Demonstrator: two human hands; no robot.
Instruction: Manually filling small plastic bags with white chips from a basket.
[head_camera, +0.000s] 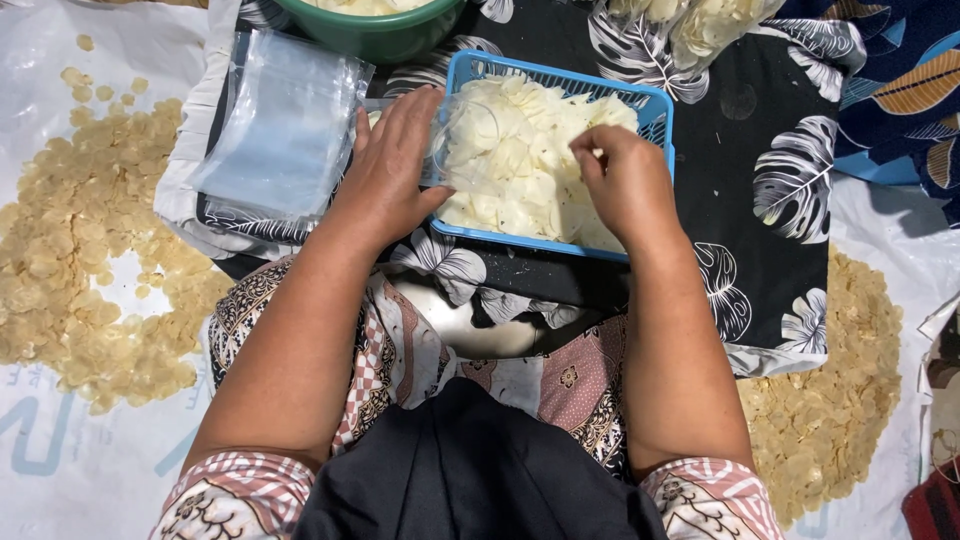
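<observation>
Hands over chip basket, bags alongside.

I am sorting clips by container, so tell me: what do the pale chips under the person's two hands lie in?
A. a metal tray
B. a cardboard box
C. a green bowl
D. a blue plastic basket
D: the pale chips fill a blue plastic basket with slotted walls; the left hand holds a clear bag at its edge and the right hand reaches into the chips.
</observation>
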